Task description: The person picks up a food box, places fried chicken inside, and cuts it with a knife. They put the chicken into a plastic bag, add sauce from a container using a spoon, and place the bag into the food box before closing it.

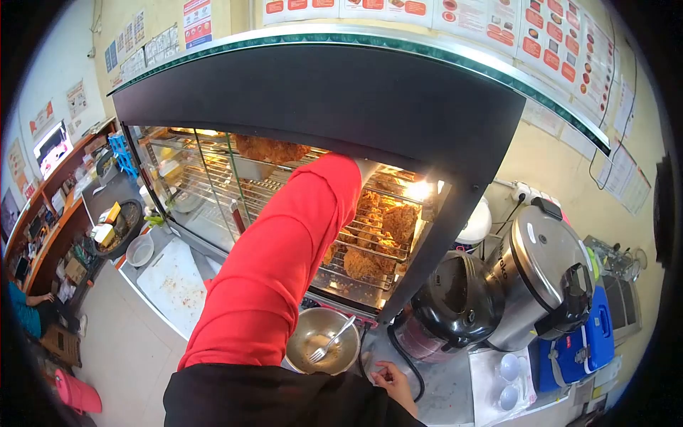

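My left arm, in a red sleeve (267, 263), reaches into the top of a lit glass warming cabinet (455, 121). Only the wrist of my left hand (368, 169) shows; the cabinet's dark upper panel hides the fingers. Below it, fried chicken (366, 263) lies on wire racks, and another browned piece (270, 149) sits on the upper rack. My right hand (395, 384) is low by the counter, fingers loosely bent and slightly apart, with nothing visible in it. Just left of that hand stands a metal bowl (302, 341) with a fork (333, 340) inside.
A black cooker (455, 306) and a tall steel cooker (541, 249) stand right of the cabinet, near a blue cooler box (580, 349). Two pale cups (509, 366) rest on white paper. Left are a crumb-strewn white board (171, 281) and a plastic tub (140, 250). A person (27, 313) sits far left.
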{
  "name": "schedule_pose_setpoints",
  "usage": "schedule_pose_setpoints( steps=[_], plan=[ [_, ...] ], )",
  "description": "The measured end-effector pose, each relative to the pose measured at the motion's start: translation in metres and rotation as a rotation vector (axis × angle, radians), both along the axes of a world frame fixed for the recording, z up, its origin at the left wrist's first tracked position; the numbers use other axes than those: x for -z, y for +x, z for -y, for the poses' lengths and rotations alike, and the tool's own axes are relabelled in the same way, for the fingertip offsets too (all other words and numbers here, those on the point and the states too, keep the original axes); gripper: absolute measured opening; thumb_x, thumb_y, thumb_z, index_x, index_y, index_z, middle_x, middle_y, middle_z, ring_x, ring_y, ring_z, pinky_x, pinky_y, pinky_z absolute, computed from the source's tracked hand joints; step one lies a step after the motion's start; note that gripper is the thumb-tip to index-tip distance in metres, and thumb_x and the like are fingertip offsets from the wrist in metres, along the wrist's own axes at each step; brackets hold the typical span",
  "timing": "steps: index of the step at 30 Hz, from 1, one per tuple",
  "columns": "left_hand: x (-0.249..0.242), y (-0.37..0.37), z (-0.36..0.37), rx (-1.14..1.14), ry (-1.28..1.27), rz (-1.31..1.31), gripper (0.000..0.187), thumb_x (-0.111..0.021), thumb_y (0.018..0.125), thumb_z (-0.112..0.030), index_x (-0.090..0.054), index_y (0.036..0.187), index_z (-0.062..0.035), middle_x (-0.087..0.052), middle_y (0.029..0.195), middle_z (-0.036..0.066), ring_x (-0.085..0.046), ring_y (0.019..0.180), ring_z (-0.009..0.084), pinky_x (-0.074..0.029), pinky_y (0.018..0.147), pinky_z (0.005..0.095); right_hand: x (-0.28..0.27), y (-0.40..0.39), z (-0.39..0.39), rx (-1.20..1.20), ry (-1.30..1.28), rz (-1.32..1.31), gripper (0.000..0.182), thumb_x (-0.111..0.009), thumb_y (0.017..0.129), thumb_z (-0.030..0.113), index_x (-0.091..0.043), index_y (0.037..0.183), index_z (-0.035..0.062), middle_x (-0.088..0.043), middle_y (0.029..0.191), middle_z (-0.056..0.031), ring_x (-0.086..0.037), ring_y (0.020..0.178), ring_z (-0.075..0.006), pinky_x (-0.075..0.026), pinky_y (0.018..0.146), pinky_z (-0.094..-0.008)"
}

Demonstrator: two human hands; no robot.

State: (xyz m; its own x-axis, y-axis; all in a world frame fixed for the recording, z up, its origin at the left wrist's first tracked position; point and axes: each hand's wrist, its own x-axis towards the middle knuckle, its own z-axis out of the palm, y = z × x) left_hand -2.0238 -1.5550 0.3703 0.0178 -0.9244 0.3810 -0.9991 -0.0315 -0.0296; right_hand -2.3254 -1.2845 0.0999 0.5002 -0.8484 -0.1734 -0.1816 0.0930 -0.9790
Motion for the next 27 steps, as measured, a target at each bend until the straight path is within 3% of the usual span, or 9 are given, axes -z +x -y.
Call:
schedule_pose_setpoints(
  steps=[9, 15, 18, 24, 27],
  plan=[
    [-0.003, -0.015, -0.005, 0.071, -0.006, 0.020, 0.043, -0.035, 0.082, -0.032, -0.041, 0.116, -0.0061, -0.045, 0.118, 0.012, -0.043, 0.108, 0.0253, -0.031, 0.092, 0.0399, -0.005, 0.002, -0.017, 0.010, -0.077, -0.064, 0.027, -0.061, 0.077, 0.011, -0.053, 0.101, 0.0040, -0.054, 0.066, -0.0013, -0.048, 0.059, -0.0060, -0.039, 0.056, -0.0200],
    [-0.013, -0.002, -0.029, 0.125, -0.025, 0.045, 0.043, -0.034, 0.082, -0.032, -0.041, 0.116, -0.0062, -0.044, 0.119, 0.012, -0.042, 0.108, 0.0252, -0.031, 0.093, 0.0399, -0.002, 0.001, -0.030, -0.017, 0.058, -0.033, 0.026, -0.059, 0.078, 0.010, -0.052, 0.102, 0.0044, -0.053, 0.070, 0.0002, -0.049, 0.064, -0.0066, -0.039, 0.061, -0.0196],
    [-0.019, 0.000, -0.041, 0.152, -0.037, 0.065, 0.043, -0.034, 0.082, -0.032, -0.041, 0.116, -0.0062, -0.044, 0.119, 0.012, -0.042, 0.108, 0.0252, -0.030, 0.093, 0.0399, 0.017, 0.004, -0.033, -0.067, -0.062, -0.008, 0.025, -0.060, 0.078, 0.010, -0.052, 0.100, 0.0045, -0.054, 0.065, -0.0008, -0.049, 0.058, -0.0069, -0.039, 0.057, -0.0187],
    [-0.025, 0.004, -0.061, 0.222, -0.107, 0.146, 0.043, -0.034, 0.082, -0.032, -0.041, 0.116, -0.0063, -0.044, 0.120, 0.012, -0.042, 0.109, 0.0252, -0.030, 0.094, 0.0400, 0.014, 0.016, -0.049, -0.088, 0.027, 0.062, 0.025, -0.058, 0.079, 0.007, -0.051, 0.102, 0.0032, -0.055, 0.067, -0.0012, -0.056, 0.069, -0.0093, -0.042, 0.066, -0.0194],
    [-0.022, 0.008, -0.069, 0.267, -0.210, 0.245, 0.044, -0.034, 0.082, -0.032, -0.041, 0.116, -0.0063, -0.043, 0.120, 0.012, -0.041, 0.109, 0.0252, -0.029, 0.094, 0.0400, 0.025, 0.020, -0.049, -0.026, 0.501, 0.329, 0.024, -0.056, 0.079, 0.005, -0.050, 0.102, 0.0017, -0.057, 0.070, -0.0019, -0.057, 0.075, -0.0103, -0.043, 0.069, -0.0210]
  ],
)
